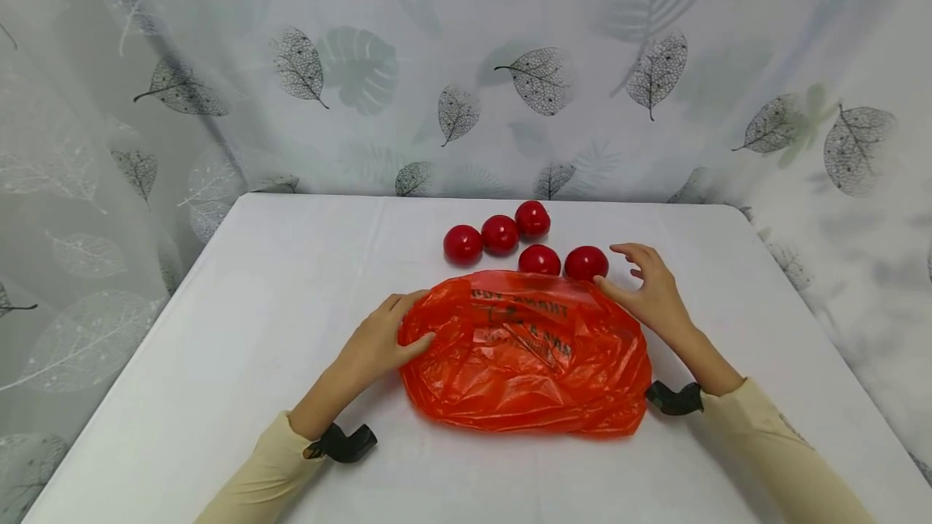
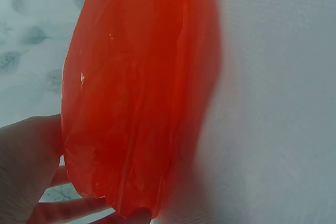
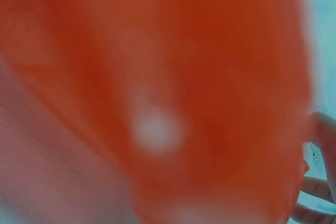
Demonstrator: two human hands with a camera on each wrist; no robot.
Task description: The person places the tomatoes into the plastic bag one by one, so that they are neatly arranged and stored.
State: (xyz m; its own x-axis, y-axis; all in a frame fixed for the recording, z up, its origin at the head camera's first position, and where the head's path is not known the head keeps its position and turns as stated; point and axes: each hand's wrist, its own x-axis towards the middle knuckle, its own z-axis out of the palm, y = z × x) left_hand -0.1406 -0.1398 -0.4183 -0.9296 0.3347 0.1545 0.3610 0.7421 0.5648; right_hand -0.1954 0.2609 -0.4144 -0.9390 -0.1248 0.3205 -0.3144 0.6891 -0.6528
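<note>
As the head camera looks down: red plastic bag (image 1: 524, 378) on the white surface (image 1: 182, 330), five round red things (image 1: 500, 234) just beyond it
Left hand (image 1: 386, 334): open — thumb and fingers spread at the bag's left end
Right hand (image 1: 651, 297): open, fingers lightly bent, thumb by the bag's upper right edge
Left wrist: fingers partly hidden behind the bag
Right wrist: bag — blurred, filling most
</note>
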